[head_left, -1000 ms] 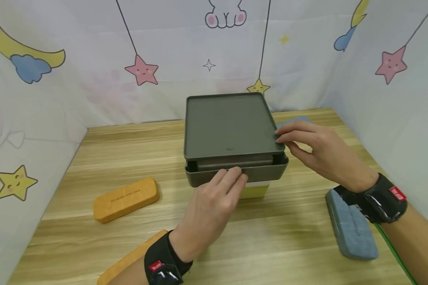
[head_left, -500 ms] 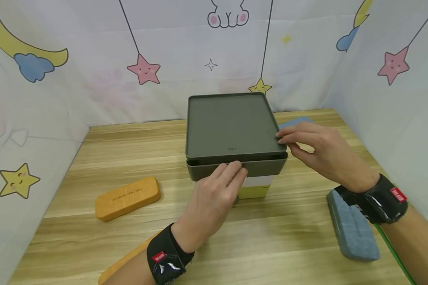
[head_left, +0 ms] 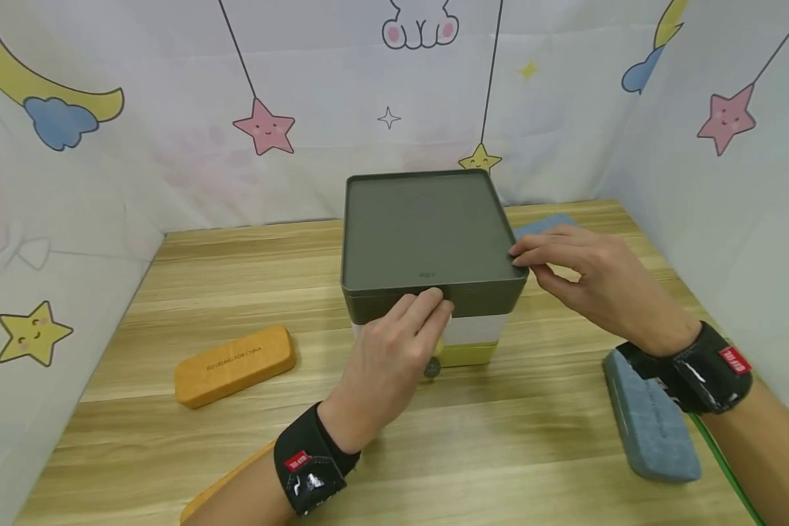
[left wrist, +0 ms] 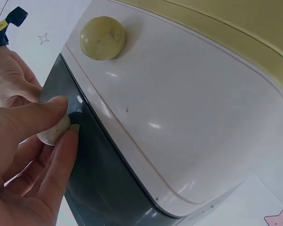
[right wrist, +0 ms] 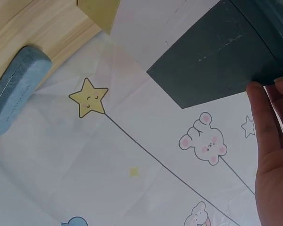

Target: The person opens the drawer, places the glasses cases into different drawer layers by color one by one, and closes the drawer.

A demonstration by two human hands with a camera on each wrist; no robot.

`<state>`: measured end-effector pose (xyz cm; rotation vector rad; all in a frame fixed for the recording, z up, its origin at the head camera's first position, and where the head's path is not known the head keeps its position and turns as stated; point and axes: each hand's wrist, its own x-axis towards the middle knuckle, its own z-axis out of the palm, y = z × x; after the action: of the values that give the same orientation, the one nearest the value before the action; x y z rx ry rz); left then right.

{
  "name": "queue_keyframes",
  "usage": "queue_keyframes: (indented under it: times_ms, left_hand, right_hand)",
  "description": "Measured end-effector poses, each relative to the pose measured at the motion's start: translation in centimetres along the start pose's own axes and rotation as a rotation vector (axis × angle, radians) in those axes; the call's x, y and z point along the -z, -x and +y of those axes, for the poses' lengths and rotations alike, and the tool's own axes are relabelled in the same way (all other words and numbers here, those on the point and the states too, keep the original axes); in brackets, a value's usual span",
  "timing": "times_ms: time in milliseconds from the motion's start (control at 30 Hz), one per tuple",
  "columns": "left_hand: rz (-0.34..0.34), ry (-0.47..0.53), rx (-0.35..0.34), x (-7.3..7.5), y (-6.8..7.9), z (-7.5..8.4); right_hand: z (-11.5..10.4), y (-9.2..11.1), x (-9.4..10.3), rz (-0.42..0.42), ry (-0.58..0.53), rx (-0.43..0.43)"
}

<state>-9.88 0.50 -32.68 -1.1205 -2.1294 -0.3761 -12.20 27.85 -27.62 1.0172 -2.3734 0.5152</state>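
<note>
In the head view, the drawer box [head_left: 427, 226] stands at the middle of the frame on the wooden table [head_left: 532, 467], its dark top facing me. Under that top, the dark drawer [head_left: 483, 298] sits flush, with a white drawer [head_left: 476, 330] and a yellow-green drawer [head_left: 467, 356] below it. My left hand [head_left: 391, 369] comes up from the bottom of the frame to the dark drawer's front; a grey knob [head_left: 432, 368] shows just beside it. My right hand [head_left: 588, 270], right of centre, has its fingertips on the top's right edge near the front corner, fingers loosely bent rather than wrapped round anything. An orange case [head_left: 234, 365] lies at the left, lettered "REFUELING FOR CHINA", and a second orange piece [head_left: 220, 486] is mostly covered by my forearm at lower left. A blue case [head_left: 654, 427] lies at lower right, and a blue piece [head_left: 544, 223] shows behind my right hand.

In the left wrist view, at the left of the frame, I pinch the pale knob [left wrist: 56, 131] on the dark drawer between thumb and fingers. A yellow knob [left wrist: 102, 38] is on the white drawer at upper left.

In the right wrist view, my fingers at the right edge touch the dark part of the box, which fills the upper right. The printed cloth [right wrist: 132, 141] spreads across the middle, and the blue case is at the left.
</note>
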Motion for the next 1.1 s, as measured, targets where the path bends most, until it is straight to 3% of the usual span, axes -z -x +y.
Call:
queue_keyframes:
  times_ms: [433,533,633,833,933,1100]
  left_hand:
    - [-0.009,-0.032,-0.007,0.4,0.9,-0.5]
    - [-0.039,-0.020,0.003,1.0,1.3,-0.5]
    - [-0.061,0.015,0.055,2.4,2.4,-0.8]
    - [-0.051,0.065,0.255,5.6,6.5,-2.4]
    - [-0.092,0.080,0.356,6.7,9.3,-3.0]
    - [-0.311,0.038,0.477,8.0,14.2,-3.2]
  right_hand:
    - [-0.1,-0.4,-0.8,0.018,-0.030,0.004]
    - [-0.2,-0.1,-0.7,0.023,-0.032,-0.008]
    - [-0.4,0.1,-0.7,0.038,-0.046,-0.011]
    - [-0.6,0.1,-0.9,0.072,-0.079,0.000]
    - [-0.5,0.0,-1.1,0.074,-0.083,-0.008]
    - [-0.3,0.3,-1.4,0.084,-0.070,-0.007]
